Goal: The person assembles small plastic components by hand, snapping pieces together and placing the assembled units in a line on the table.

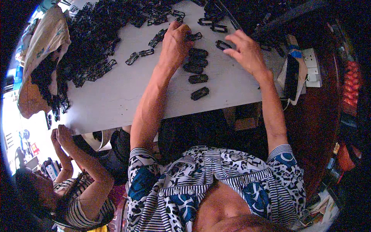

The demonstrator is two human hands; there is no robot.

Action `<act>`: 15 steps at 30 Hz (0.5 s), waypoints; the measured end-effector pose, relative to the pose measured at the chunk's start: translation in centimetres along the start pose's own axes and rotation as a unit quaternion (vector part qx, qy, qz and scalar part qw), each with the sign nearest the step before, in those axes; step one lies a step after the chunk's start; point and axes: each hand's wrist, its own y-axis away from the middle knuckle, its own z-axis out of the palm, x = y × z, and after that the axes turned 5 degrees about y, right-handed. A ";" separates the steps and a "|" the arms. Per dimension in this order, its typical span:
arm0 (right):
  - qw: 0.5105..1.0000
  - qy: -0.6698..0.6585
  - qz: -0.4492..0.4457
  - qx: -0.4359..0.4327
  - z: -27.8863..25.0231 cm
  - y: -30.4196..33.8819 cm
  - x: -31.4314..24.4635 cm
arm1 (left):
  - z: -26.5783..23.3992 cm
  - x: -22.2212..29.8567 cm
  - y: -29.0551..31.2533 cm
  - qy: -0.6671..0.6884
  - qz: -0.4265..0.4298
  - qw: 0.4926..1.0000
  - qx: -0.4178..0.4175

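Observation:
My left hand (177, 44) is closed over the table, fingers curled down and mostly hidden; what they hold, if anything, I cannot make out. A black open-centred plastic frame (195, 36) shows just right of its knuckles. My right hand (246, 52) is open, thumb and fingers apart, beside another oblong black frame (223, 45); whether it touches that frame I cannot tell. Between my forearms runs a rough column of filled-in oval black pieces, with one piece (198, 79) below the group and the nearest one (199, 93) lying tilted.
A big heap of black frames (92, 34) covers the left of the pale table (116, 96). More lie at the far side. A cloth sack (42, 58) stands at the left edge. A co-worker (85, 185) sits lower left. White power sockets (312, 67) are at the right.

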 end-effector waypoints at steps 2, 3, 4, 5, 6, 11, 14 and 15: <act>0.994 0.049 -0.095 0.035 1.2 0.3 0.2 | 0.0 0.0 0.0 0.004 0.009 1.000 -0.003; 0.994 0.049 -0.095 0.033 1.3 0.0 0.2 | 0.0 0.1 0.1 0.008 0.019 1.000 -0.003; 0.995 0.019 -0.091 0.042 1.3 -0.4 0.1 | 0.1 0.1 0.2 0.012 0.029 1.000 -0.003; 0.995 -0.011 -0.086 0.051 1.3 -0.9 -0.1 | 0.3 0.1 0.1 0.012 0.027 1.000 -0.003; 0.995 -0.015 -0.087 0.050 1.3 -1.5 -0.9 | 0.3 -0.1 0.1 0.006 0.037 0.999 -0.006; 0.991 0.016 -0.133 -0.002 2.5 -3.9 -2.5 | 0.9 -0.2 -0.1 0.015 0.036 0.999 0.002; 0.989 0.009 -0.147 -0.005 2.6 -4.2 -2.7 | 0.9 -0.2 -0.1 0.022 0.027 0.999 -0.005; 0.989 0.010 -0.147 -0.006 2.7 -4.3 -2.6 | 0.9 -0.2 -0.2 0.014 0.040 0.999 0.002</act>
